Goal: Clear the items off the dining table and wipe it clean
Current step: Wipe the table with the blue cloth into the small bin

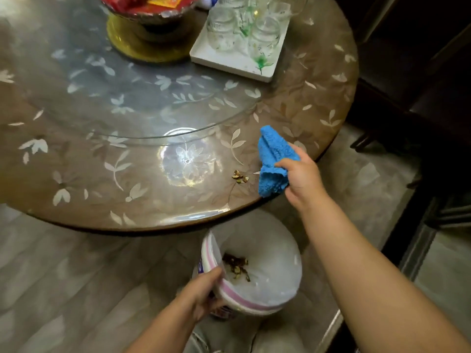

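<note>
Nearest the camera, the left hand (204, 291) grips the rim of a lined bin (267, 271), fingers hooked over the near-left edge and holding it tilted up just below the table (102, 200) edge. Some brown scraps already lie inside the bin, against its left wall.

Above and to the right, the right hand (302, 174) is clenched on a blue cloth (274, 161), bunched so its long fold runs from the near edge of the table up and away from the person. The cloth's lower end sits at the table rim; whether it presses on the surface or hangs just above it cannot be told.

The relation that matters: 1 small pile of crumbs (240, 176) lies on the table just left of the cloth, and the bin mouth is below and slightly toward the person from that pile. So the cloth is on the wrong side to drag straight back; in my judgement it must pass over to the far-left side of the crumbs, then sweep toward the rim above the bin. The right hand is much nearer the crumbs; the left is busy with the bin.

Farther out, a glass turntable (127, 103) covers the table's middle. On it stand a white tray (229, 62) of upturned glasses (265, 36) and a gold-footed dish (150, 44), both uncleared, so the clearing looks far from finished.
</note>
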